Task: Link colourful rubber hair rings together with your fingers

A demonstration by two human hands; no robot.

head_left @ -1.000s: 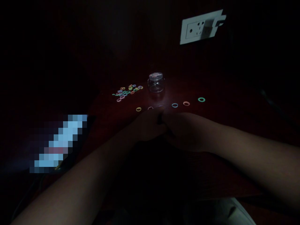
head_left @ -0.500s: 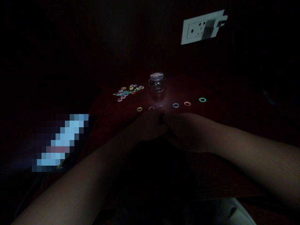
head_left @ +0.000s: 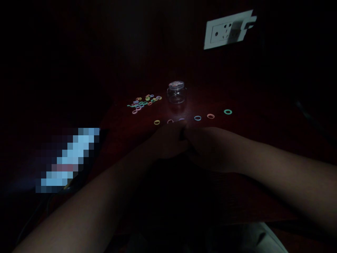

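My left hand (head_left: 171, 138) and my right hand (head_left: 207, 146) meet over the dark red table, fingers curled in and touching. Shadow hides whatever is between them. Just beyond the knuckles runs a loose row of small elastic hair ties: a yellow hair tie (head_left: 157, 122), a pink hair tie (head_left: 170, 121), a purple one partly covered by my left hand, a blue hair tie (head_left: 197, 118), an orange-pink hair tie (head_left: 210, 116) and a green hair tie (head_left: 228, 112). Behind the row stands a clear lidded jar (head_left: 176, 94), which looks empty.
Left of the jar lies a scattered pile of coloured hair ties (head_left: 140, 104). A lit, blurred-out screen (head_left: 70, 160) with a cable is at the left edge. On the back wall is a white socket plate (head_left: 219, 33) with a plug in it. The surroundings are very dark.
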